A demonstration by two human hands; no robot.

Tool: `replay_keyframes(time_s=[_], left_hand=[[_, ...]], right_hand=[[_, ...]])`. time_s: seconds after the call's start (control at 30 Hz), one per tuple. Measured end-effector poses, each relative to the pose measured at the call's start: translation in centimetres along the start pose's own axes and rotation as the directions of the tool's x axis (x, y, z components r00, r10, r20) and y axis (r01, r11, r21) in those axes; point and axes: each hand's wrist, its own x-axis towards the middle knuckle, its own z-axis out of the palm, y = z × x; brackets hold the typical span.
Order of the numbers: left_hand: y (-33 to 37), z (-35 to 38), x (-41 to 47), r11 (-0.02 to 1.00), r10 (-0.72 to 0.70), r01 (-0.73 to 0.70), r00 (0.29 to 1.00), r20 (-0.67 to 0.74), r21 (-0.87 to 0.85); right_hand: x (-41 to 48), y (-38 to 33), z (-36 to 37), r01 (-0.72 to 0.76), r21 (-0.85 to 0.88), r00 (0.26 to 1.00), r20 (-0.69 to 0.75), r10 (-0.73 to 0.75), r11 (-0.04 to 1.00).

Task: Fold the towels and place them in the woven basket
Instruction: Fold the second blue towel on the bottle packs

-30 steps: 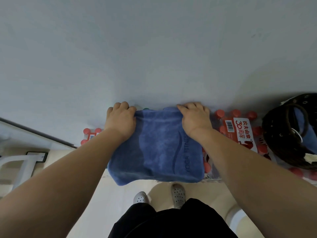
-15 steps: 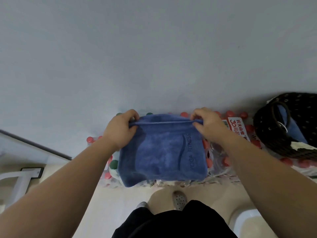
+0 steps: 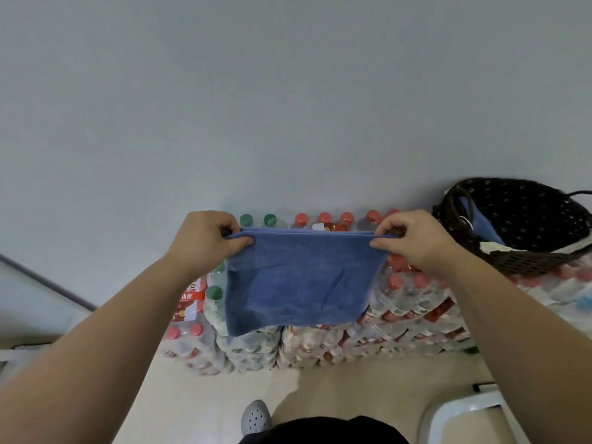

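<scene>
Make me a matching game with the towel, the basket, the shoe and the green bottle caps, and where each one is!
Things:
1. blue towel
2. woven basket
3. grey shoe
4. green caps

Places:
A. on the floor, near the bottom edge
B. resting on the bottle packs, far right
C. hanging between the left hand and the right hand
D. just behind the towel's top edge, near the left hand

Pairs: 1-C, 2-B, 3-A, 4-D
</scene>
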Motion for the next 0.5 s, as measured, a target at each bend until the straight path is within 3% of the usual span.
replay_keyframes(time_s=[0.23, 0.5], left_hand=[[4.7, -1.3, -5.8, 0.984, -0.073, 0.06, 0.995, -0.072, -0.169], [8.6, -0.1, -11.7, 0.984, -0.147, 0.143, 0.988, -0.038, -0.103]], right_hand=[[-4.8, 0.7, -4.1, 0.021, 0.202, 0.979, 0.194, -0.061, 0.979], [-10.0, 2.3, -7.3, 0.068, 0.294, 0.967, 0.214, -0.135, 0.953]])
